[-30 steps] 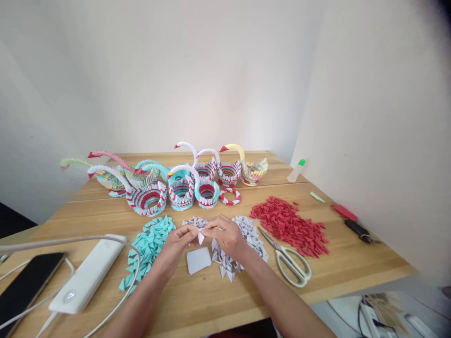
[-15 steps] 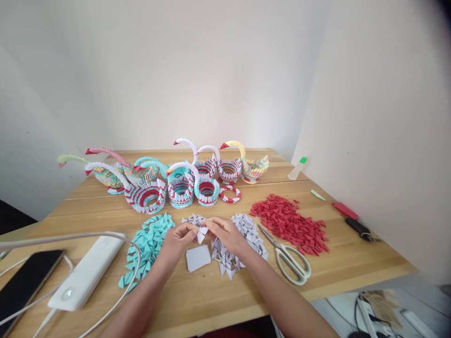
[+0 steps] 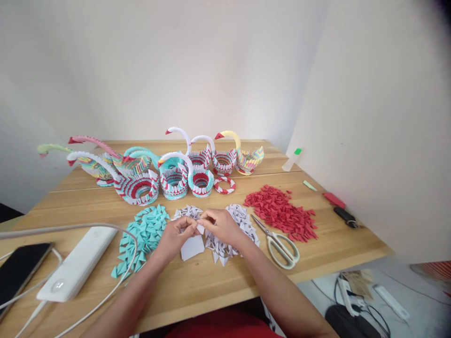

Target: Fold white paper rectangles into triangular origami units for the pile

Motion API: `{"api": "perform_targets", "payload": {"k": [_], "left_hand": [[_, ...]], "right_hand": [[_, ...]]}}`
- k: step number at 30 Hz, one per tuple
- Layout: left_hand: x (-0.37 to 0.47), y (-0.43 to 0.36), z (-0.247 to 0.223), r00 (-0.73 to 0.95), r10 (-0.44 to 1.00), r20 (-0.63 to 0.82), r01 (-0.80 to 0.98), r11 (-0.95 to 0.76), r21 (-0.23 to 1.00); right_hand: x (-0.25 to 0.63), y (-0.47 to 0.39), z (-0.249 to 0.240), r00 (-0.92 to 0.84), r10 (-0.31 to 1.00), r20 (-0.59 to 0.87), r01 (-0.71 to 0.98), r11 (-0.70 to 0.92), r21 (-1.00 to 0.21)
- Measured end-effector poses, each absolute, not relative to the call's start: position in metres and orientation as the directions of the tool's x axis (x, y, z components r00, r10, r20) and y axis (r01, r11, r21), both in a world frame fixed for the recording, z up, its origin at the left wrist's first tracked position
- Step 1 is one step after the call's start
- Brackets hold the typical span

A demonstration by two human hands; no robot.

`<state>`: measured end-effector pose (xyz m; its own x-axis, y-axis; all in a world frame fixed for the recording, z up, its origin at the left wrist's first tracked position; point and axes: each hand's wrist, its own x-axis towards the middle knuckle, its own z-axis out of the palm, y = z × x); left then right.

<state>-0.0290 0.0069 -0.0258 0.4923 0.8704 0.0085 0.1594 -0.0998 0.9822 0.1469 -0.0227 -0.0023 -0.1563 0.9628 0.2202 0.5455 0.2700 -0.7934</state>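
Note:
My left hand [image 3: 179, 234] and my right hand [image 3: 221, 226] meet over the table, both closed on one small white folded paper piece [image 3: 200, 229]. Fingers cover most of that piece. Just below them lies a stack of white paper slips [image 3: 192, 248]. Piles of white-grey folded triangles sit behind my hands [image 3: 188, 211] and beside my right hand [image 3: 241, 220]. Left of my left hand spreads a heap of turquoise folded triangles [image 3: 143, 234].
Several paper swans [image 3: 141, 188] and a red-and-white ring [image 3: 224, 185] stand at the back. Red triangles [image 3: 282, 211] and scissors [image 3: 280, 246] lie to the right. A white power bank [image 3: 77, 267], a phone [image 3: 23, 272] and a looping cable [image 3: 136, 249] occupy the left.
The view has shifted, so the table things sit a little higher and further left. My fingers have closed in over the paper piece, and less of it shows.

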Motion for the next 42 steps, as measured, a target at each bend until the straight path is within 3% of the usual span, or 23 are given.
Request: {"api": "perform_targets", "payload": {"k": [5,11,18,25,34,42], "left_hand": [[-0.025,0.002,-0.021,0.504,0.858,0.097,0.280,-0.269,0.922],[-0.027,0.003,-0.020,0.396,0.916,0.061,0.061,-0.092,0.994],[-0.029,0.003,-0.012,0.333,0.942,0.042,-0.011,-0.041,0.999],[-0.030,0.002,-0.010,0.335,0.941,0.045,0.067,-0.072,0.995],[-0.032,0.008,-0.016,0.386,0.922,0.044,0.144,-0.107,0.984],[-0.032,0.004,-0.017,0.366,0.911,0.191,0.261,-0.297,0.918]], "right_hand": [[0.151,-0.022,-0.001,-0.170,0.952,0.255,0.559,0.306,-0.770],[0.154,-0.019,-0.007,0.068,0.962,0.266,0.335,0.229,-0.914],[0.143,-0.021,-0.010,-0.065,0.967,0.246,0.240,0.255,-0.937],[0.141,-0.020,-0.012,-0.004,0.961,0.278,0.331,0.264,-0.906],[0.147,-0.019,-0.004,-0.184,0.845,0.502,0.449,0.527,-0.722],[0.144,-0.020,-0.008,-0.057,0.940,0.336,0.373,0.332,-0.866]]}}
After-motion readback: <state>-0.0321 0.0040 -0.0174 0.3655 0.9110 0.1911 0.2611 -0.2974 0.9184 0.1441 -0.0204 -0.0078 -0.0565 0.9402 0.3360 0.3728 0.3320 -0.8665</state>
